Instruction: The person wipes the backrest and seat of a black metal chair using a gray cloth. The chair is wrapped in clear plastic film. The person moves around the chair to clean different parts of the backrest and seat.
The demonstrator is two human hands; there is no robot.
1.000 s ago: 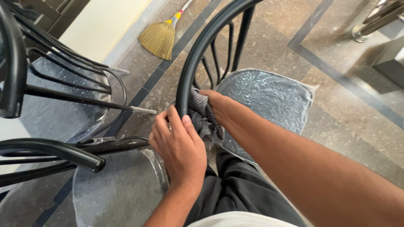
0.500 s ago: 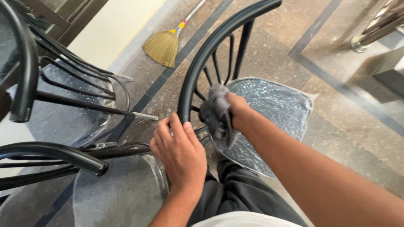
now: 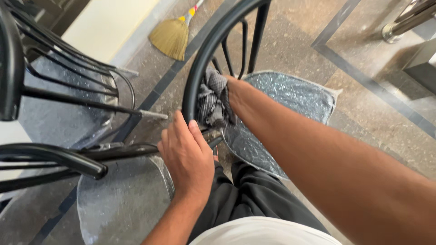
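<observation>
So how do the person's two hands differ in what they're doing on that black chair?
The left hand is bare and grips the chair's curved black back frame low down. The right hand sits higher, inside the frame by the bars, and presses a grey cloth against them. Both hands are on the same chair.

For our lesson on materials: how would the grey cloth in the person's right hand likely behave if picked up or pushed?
The cloth is bunched in folds against the chair frame, so it is probably floppy and would drape. The right hand holds it crumpled in one grip, so it seems light. Being soft, it would likely slide or bunch rather than roll.
</observation>
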